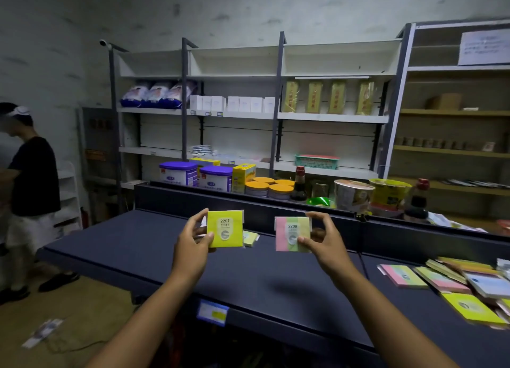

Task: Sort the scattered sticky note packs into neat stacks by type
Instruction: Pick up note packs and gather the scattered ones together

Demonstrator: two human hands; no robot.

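Two bare arms reach forward from the near edge over a dark blue tabletop (276,279), each holding up a wrapped pack of sticky notes with its face toward the camera. The left hand (193,243) pinches a yellow pack (225,229) by its left edge, thumb on the front near the lower corner and fingers curled behind; its label reads 2207. The right hand (323,238) pinches a pink and pale green pack (293,233) by its right edge, thumb on the front and fingertips over the top corner; its label reads 2209. The two packs are held apart, side by side, above the middle of the tabletop.

Just behind the yellow pack, a pale green pack (250,238) lies flat on the tabletop. At the near right, a loose pile of packs (452,285) lies scattered and overlapping: pink and green, yellow, and one white.

Beyond the tabletop's raised back edge stand purple-lidded tins (196,174), orange-lidded jars (269,186), a dark sauce bottle (299,184) and instant noodle cups (372,193). White wall shelving (248,113) holds boxes and packets farther back. At the far left stands a person in a black shirt (33,177).
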